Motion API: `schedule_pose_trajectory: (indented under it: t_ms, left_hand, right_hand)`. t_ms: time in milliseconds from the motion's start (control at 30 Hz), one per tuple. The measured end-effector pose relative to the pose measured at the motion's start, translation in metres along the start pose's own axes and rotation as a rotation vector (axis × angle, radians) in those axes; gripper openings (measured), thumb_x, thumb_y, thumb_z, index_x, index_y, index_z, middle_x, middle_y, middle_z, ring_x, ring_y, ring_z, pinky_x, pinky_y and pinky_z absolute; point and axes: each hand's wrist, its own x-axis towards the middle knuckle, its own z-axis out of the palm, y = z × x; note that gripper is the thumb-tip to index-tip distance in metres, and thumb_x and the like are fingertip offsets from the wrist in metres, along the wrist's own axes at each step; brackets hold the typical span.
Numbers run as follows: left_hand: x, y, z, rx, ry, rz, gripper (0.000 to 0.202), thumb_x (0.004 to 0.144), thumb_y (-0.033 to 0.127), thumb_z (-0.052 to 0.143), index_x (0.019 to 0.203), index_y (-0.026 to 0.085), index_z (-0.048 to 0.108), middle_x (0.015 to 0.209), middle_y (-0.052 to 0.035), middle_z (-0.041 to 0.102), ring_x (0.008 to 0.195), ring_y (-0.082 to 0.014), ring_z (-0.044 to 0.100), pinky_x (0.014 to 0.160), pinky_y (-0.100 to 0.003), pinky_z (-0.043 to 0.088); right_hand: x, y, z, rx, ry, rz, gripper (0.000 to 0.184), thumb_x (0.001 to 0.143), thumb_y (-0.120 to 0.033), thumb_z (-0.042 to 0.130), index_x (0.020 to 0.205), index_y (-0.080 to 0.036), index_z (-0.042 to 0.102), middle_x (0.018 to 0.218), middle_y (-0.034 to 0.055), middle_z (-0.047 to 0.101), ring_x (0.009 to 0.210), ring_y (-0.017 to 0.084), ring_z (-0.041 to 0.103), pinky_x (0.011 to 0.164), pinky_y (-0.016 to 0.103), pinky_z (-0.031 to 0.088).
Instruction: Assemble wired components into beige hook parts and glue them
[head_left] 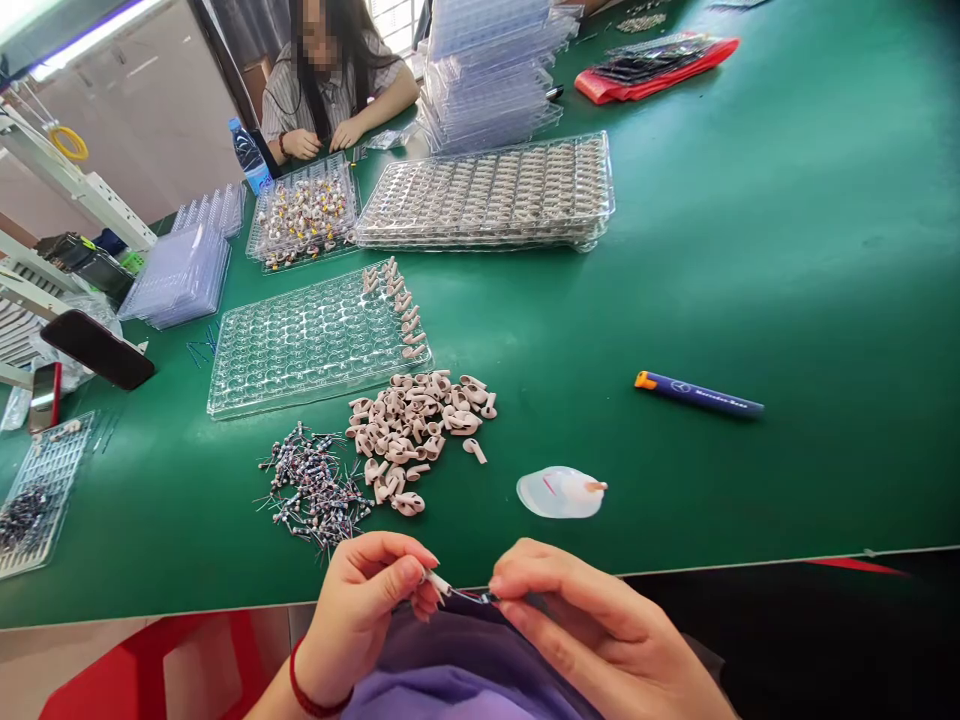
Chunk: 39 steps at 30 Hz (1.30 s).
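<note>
My left hand (356, 600), with a dark red band at its wrist, pinches a small beige earbud shell (437, 581) at the table's front edge. Thin wires run from the shell to a tiny dark wired part (487, 598), pinched in the fingertips of my right hand (581, 615). Just beyond my hands lie a heap of beige earbud shells (405, 425) and a heap of small wired parts (315, 485). Behind them, a clear compartment tray (300, 345) holds several shells along its right side. A translucent squeeze bottle (559, 493) lies beyond my right hand.
A dark blue stick with an orange end (701, 395) lies to the right. Farther back are filled clear trays (487, 195), a tray of mixed small parts (304, 220) and stacked empty trays (487, 75). Phones (97, 348) stand left. Another person (330, 90) sits across the table.
</note>
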Motion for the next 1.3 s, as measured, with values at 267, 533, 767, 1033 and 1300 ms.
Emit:
schedule_pose_trajectory:
  t_ms: [267, 533, 767, 1033, 1300]
  left_hand:
    - [-0.004, -0.006, -0.010, 0.210, -0.012, 0.077, 0.019, 0.071, 0.031, 0.084, 0.083, 0.017, 0.079, 0.064, -0.0012, 0.071, 0.058, -0.0071, 0.060, 0.058, -0.015, 0.047]
    - [-0.009, -0.005, -0.002, 0.293, -0.047, 0.124, 0.022, 0.067, 0.027, 0.087, 0.086, 0.019, 0.078, 0.073, -0.0018, 0.073, 0.067, -0.0100, 0.067, 0.067, -0.018, 0.054]
    - [-0.009, -0.007, -0.003, 0.363, -0.017, 0.175, 0.021, 0.067, 0.028, 0.086, 0.084, 0.018, 0.078, 0.071, -0.0021, 0.072, 0.064, -0.0106, 0.066, 0.064, -0.018, 0.056]
    - [-0.013, -0.004, 0.002, 0.546, 0.009, 0.275, 0.018, 0.069, 0.028, 0.084, 0.082, 0.017, 0.079, 0.070, -0.0051, 0.073, 0.061, -0.0134, 0.066, 0.060, -0.020, 0.054]
    - [-0.013, -0.005, 0.003, 0.595, 0.003, 0.280, 0.020, 0.070, 0.034, 0.083, 0.082, 0.018, 0.079, 0.071, -0.0059, 0.074, 0.062, -0.0147, 0.066, 0.060, -0.021, 0.054]
  right_hand:
    - [0.003, -0.010, -0.002, -0.241, -0.024, -0.187, 0.029, 0.085, -0.001, 0.057, 0.101, -0.024, 0.064, 0.082, 0.0020, 0.066, 0.071, 0.012, 0.065, 0.064, 0.018, 0.057]
    - [0.001, -0.004, -0.001, -0.240, 0.021, -0.145, 0.024, 0.086, -0.005, 0.060, 0.099, -0.025, 0.062, 0.080, 0.0000, 0.068, 0.069, 0.012, 0.067, 0.064, 0.018, 0.057]
    - [0.000, -0.004, 0.001, -0.247, 0.080, -0.028, 0.009, 0.086, -0.017, 0.065, 0.090, -0.025, 0.066, 0.075, -0.0025, 0.071, 0.064, 0.011, 0.069, 0.061, 0.014, 0.057]
    - [0.001, -0.008, 0.002, -0.352, 0.072, 0.075, 0.011, 0.087, -0.029, 0.065, 0.078, -0.023, 0.067, 0.068, -0.0007, 0.070, 0.058, 0.012, 0.066, 0.057, 0.015, 0.055]
    - [-0.003, -0.009, 0.004, -0.364, 0.074, 0.079, 0.010, 0.088, -0.027, 0.063, 0.080, -0.023, 0.066, 0.070, -0.0005, 0.070, 0.060, 0.012, 0.066, 0.058, 0.016, 0.055]
